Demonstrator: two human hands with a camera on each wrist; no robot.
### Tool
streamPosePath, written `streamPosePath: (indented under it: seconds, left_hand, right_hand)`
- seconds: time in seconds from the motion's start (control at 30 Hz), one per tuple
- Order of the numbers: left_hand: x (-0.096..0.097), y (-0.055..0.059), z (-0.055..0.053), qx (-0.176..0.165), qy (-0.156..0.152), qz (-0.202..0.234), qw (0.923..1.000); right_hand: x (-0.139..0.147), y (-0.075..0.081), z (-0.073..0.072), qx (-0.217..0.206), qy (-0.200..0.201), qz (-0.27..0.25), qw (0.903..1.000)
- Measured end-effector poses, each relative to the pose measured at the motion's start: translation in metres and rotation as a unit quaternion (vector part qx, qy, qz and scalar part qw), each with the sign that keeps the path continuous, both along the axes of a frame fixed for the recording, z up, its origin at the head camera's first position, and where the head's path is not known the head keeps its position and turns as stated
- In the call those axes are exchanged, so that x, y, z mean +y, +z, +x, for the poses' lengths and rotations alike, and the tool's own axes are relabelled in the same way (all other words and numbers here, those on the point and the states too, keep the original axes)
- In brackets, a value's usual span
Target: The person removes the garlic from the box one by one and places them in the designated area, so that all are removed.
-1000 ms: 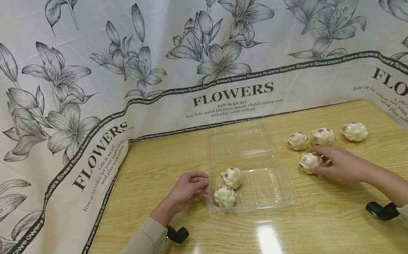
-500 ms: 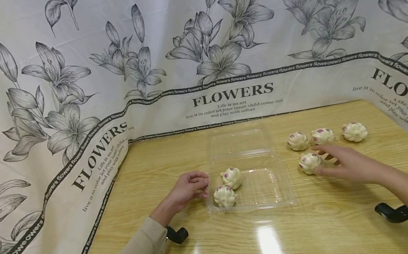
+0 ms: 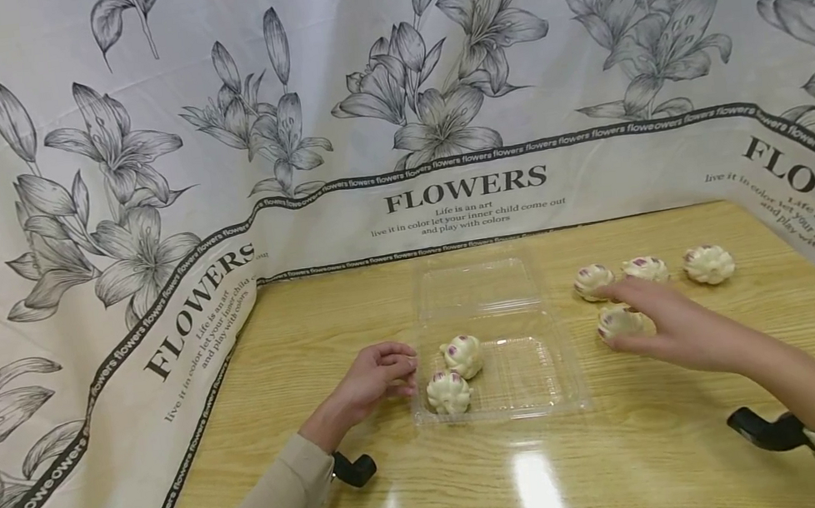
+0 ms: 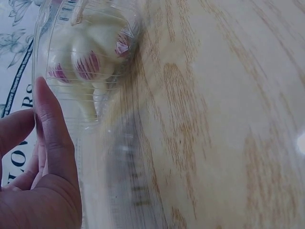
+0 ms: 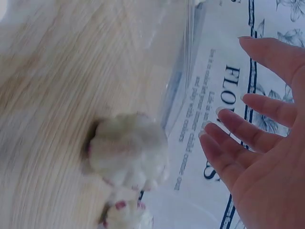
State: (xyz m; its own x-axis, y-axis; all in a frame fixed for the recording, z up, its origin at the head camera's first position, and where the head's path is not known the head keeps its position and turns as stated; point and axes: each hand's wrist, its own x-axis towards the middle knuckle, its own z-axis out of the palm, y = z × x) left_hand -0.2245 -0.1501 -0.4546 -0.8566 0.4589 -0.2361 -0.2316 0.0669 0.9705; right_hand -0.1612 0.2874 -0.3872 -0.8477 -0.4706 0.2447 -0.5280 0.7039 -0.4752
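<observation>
A clear plastic box (image 3: 569,386) lies open on the table, its lid folded back. Two cream garlic bulbs with purple streaks sit in its left half, one garlic bulb (image 3: 449,392) in front of another garlic bulb (image 3: 463,357). At the box's left edge my left hand (image 3: 371,382) pinches the thin rim, with finger and thumb on either side in the left wrist view. Fingers spread, my right hand (image 3: 676,328) hovers over the nearest loose garlic bulb (image 3: 615,322) and partly covers it. The right wrist view shows the palm (image 5: 276,191) holding nothing.
Behind the right hand, more loose garlic bulbs stand in a row: a left one (image 3: 591,279), a middle one (image 3: 646,267) and a right one (image 3: 709,264). A white flower-print cloth (image 3: 469,197) borders the wooden table (image 3: 309,315) at the back and sides.
My right hand had its fingertips at the nearest loose garlic bulb, drew back slightly to the right, then came left over it. That bulb and my left hand have stayed in place.
</observation>
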Motion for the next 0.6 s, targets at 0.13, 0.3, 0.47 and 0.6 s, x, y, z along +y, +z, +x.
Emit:
streamPosePath:
  seconds: [0.13,0.3,0.47,0.6]
  left_hand:
    - [0.000,0.000,0.000,0.000,0.001,-0.002,1.0000]
    - [0.001,0.000,0.000,-0.002,0.003,-0.001,1.0000]
    - [0.000,-0.002,-0.001,-0.002,0.004,-0.001,1.0000]
    - [-0.001,-0.002,-0.001,-0.001,0.004,0.000,1.0000]
  right_hand:
    - [-0.020,-0.001,0.000,-0.021,0.020,-0.009,0.9995]
    - [-0.043,-0.012,-0.002,-0.040,0.045,-0.009,0.9982]
    - [-0.061,-0.020,-0.007,-0.032,0.054,0.001,0.9980]
    - [-0.071,-0.022,-0.011,-0.023,0.054,0.015,0.9982]
